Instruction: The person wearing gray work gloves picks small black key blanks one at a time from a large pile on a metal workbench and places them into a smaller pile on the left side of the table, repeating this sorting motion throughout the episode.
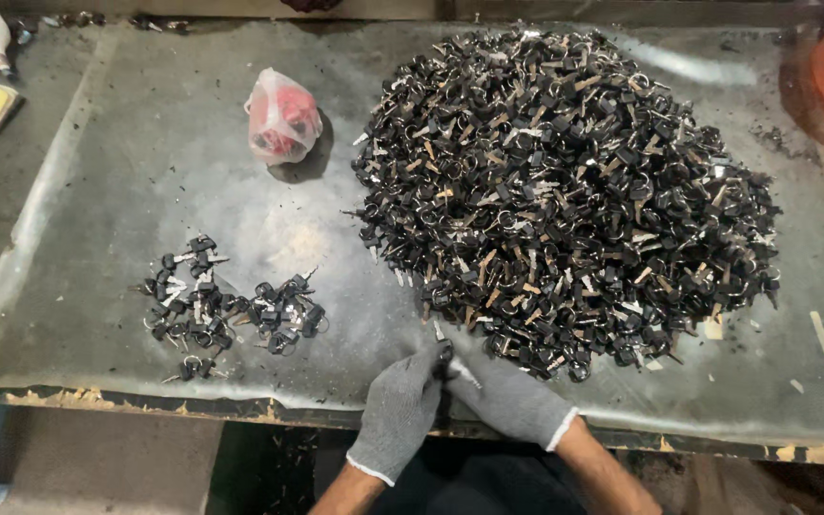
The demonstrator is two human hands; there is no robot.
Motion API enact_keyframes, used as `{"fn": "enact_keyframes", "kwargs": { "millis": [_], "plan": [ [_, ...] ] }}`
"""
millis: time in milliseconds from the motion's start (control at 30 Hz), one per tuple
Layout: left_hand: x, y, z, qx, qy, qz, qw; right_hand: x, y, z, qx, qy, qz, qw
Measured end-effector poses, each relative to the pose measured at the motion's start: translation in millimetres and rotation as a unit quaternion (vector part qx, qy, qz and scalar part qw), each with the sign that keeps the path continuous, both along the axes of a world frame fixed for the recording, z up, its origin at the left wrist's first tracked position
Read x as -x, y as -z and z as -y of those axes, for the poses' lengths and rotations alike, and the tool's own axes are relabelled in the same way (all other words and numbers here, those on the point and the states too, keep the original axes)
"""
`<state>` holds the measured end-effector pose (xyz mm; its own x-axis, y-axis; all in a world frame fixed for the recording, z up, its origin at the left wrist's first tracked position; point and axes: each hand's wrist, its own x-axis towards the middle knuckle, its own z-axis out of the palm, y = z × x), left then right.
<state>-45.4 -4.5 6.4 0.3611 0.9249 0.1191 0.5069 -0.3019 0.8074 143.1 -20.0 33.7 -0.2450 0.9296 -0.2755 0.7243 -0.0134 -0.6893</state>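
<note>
Both gloved hands meet at the worktop's [97, 191] near edge, left hand [399, 410] and right hand [512, 399], fingers pinched narrow around one black-headed key [452, 362]. Just beyond the fingers spreads the big key heap [565, 191]; left of them lies a small key cluster [226, 305].

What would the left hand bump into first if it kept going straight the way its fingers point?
The left hand points up and a little right, toward the big pile of keys. It would likely meet that pile's near edge first, right after the key both hands pinch.
</note>
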Motion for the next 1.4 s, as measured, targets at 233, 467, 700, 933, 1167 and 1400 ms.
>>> {"fn": "enact_keyframes", "kwargs": {
  "millis": [233,467,700,933,1167,1400],
  "plan": [
    [2.5,5.6,6.7,-0.101,-0.007,-0.129,0.986,14.4,-0.4,14.6,0.091,0.023,0.214,0.972],
    [4.0,8.0,2.0,-0.096,-0.003,-0.08,0.992,22.2,-1.2,12.3,0.152,0.002,0.268,0.951],
    [2.5,10.5,-0.1,-0.101,0.008,-0.083,0.991,17.7,-7.1,2.2,0.093,-0.015,0.157,0.983],
    [3.9,11.3,-4.2,-0.1,0.021,-0.088,0.991,23.0,-2.7,-0.5,0.101,0.032,0.267,0.958],
    [5.2,14.3,-3.4,-0.088,0.018,-0.082,0.993,21.8,1.5,6.3,0.055,0.067,0.22,0.972],
    [5.8,9.1,-2.9,-0.102,0.025,-0.066,0.992,17.5,9.2,5.2,0.043,0.028,0.211,0.976]
  ]
}}
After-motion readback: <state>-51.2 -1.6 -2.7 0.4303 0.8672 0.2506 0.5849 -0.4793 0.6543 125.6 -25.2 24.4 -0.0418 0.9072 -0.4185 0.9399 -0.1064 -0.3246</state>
